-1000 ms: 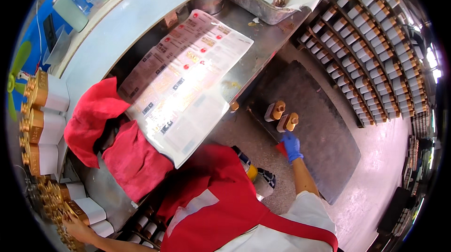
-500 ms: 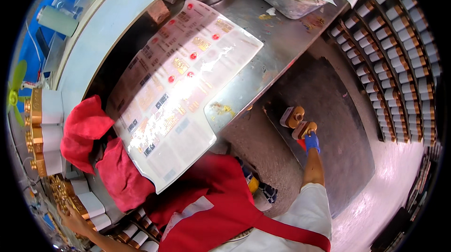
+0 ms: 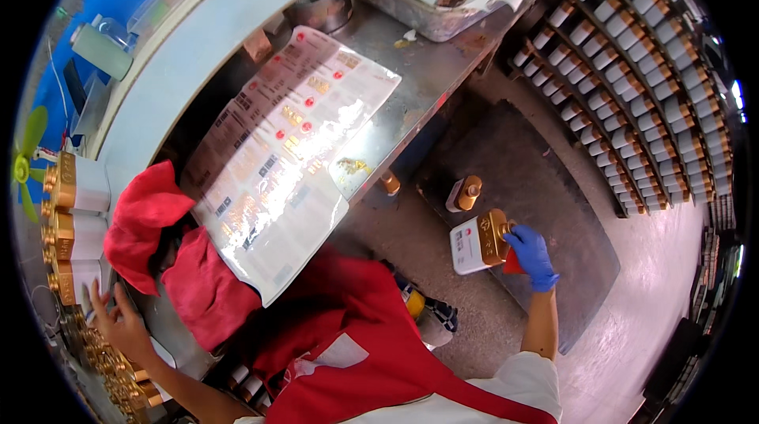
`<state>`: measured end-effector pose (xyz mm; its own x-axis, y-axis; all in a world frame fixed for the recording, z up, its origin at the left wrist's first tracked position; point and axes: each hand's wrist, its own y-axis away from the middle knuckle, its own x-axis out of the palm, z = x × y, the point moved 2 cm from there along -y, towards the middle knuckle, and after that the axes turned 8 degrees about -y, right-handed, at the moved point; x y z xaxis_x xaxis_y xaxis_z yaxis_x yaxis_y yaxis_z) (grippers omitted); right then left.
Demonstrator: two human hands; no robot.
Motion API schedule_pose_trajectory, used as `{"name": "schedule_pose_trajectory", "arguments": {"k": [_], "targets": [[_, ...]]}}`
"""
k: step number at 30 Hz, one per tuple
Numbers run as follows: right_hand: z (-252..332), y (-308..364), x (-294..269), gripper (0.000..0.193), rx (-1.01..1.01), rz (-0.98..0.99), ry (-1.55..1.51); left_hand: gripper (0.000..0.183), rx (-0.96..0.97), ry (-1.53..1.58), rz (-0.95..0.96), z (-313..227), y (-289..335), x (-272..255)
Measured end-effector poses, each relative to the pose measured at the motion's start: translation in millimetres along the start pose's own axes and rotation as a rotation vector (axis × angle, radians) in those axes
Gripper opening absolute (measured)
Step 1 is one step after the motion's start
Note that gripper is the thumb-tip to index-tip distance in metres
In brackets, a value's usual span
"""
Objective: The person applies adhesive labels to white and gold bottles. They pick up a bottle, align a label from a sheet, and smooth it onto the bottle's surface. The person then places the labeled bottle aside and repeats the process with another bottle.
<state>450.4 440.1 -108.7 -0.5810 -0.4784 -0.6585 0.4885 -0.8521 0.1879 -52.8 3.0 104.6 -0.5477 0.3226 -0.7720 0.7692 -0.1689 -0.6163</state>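
Note:
My right hand (image 3: pixel 536 258), in a blue glove, is closed on the neck of a flat white bottle (image 3: pixel 471 247) with a gold shoulder and cap. The bottle is tilted, held above the dark board on the floor. A bit of red material (image 3: pixel 513 264) shows beneath the gloved fingers. Behind it, a similar bottle (image 3: pixel 465 194) stands at the board's edge. My bare left hand (image 3: pixel 122 329) has its fingers spread beside several white bottles (image 3: pixel 87 236) with gold tops; I see nothing in it. More gold caps (image 3: pixel 111 365) lie just below that hand.
A metal worktable (image 3: pixel 411 76) carries a glossy printed sheet (image 3: pixel 273 187), a round metal pan (image 3: pixel 324 1) and a tray (image 3: pixel 443 25). Red cloth (image 3: pixel 146 222) bunches at its left end. Racked bottles (image 3: pixel 624 100) fill the right side. A dark board (image 3: pixel 545 179) covers some floor.
My right hand has raised the bottle off the board, up and toward me. My left hand has moved up from the gold caps, fingers spreading. The whole view has shifted slightly.

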Motion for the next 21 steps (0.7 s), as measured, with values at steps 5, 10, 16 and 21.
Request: {"name": "schedule_pose_trajectory", "arguments": {"k": [5,10,16,21], "targets": [[173,24,-42,0.021,-0.301,0.196,-0.079,0.058,0.432,0.275,0.180,-66,24,-3],[333,14,-13,0.021,-0.727,0.541,-0.174,0.105,0.741,0.595,0.504,-78,76,-5],[494,3,95,0.017,-1.057,0.996,-0.153,0.089,0.791,0.814,0.302,-45,78,-3],[571,-10,199,0.019,-0.991,1.353,-0.180,0.089,0.612,0.859,-0.068,-5,70,20]]}}
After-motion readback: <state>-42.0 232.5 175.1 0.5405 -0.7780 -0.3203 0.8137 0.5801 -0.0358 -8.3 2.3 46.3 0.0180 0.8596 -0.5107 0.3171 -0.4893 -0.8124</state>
